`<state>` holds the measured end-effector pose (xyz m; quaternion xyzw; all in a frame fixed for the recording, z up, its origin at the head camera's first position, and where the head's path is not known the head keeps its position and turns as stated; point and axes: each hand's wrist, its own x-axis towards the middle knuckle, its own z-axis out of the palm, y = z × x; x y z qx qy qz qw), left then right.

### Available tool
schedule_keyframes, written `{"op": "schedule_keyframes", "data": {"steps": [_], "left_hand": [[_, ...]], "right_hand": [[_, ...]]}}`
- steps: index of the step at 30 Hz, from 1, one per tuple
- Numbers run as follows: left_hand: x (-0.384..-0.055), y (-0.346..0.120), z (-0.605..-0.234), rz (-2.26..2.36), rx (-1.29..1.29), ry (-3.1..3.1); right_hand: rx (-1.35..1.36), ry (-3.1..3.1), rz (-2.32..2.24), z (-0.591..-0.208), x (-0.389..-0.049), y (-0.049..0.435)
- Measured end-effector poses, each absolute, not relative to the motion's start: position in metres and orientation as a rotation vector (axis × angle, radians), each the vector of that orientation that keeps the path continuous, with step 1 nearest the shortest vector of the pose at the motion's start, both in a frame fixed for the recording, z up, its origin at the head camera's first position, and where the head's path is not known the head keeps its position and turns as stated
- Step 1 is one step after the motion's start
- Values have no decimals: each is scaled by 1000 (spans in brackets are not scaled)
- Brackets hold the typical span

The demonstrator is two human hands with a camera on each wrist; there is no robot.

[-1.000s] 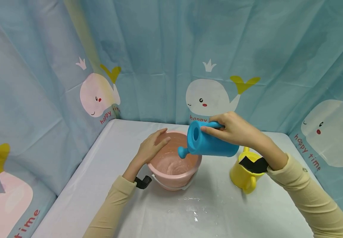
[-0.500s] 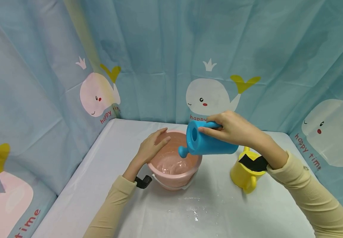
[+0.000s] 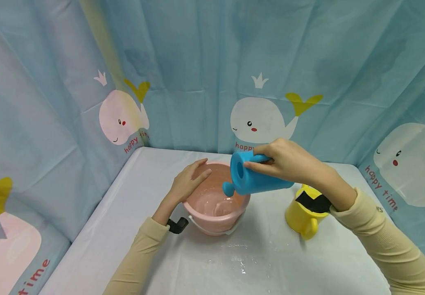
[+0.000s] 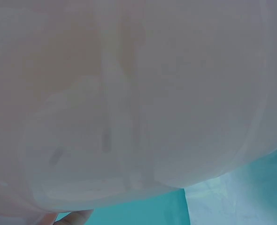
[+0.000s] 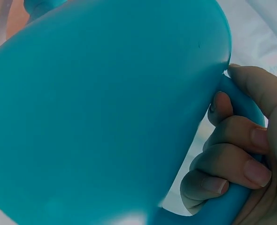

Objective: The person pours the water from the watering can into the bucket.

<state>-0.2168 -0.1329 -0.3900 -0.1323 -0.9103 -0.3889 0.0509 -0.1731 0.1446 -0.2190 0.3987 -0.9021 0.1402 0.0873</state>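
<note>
A pink bucket (image 3: 214,224) with a white handle stands on the table, with water (image 3: 212,205) in it. My left hand (image 3: 186,181) holds its left rim, thumb over the inside and fingers along the outer side. In the left wrist view the pale bucket wall (image 4: 185,103) fills most of the picture, and one fingertip (image 4: 75,217) shows below it. My right hand (image 3: 286,162) grips the handle of a blue watering can (image 3: 260,180), fingers curled through the loop in the right wrist view. The can lies tilted on its side, its round spout (image 3: 229,189) over the bucket.
A yellow watering can (image 3: 298,216) stands on the white tabletop (image 3: 271,266), right of the bucket and partly behind my right wrist. Wet spots (image 3: 243,268) shine in front of the bucket. A blue whale-print curtain (image 3: 183,110) encloses the back and sides.
The blue watering can has shifted slightly left and its bottom end has risen, tipping the mouth lower. The swirl in the bucket's water has calmed. My left hand has stayed in place.
</note>
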Motion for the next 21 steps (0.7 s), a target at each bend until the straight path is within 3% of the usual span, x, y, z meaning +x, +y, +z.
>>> {"op": "schedule_keyframes", "data": {"steps": [21], "left_hand": [[-217,-134,-391,-1186,-421,-2757]], "right_hand": [[1205,-2643,358,-219,-172,144]]}}
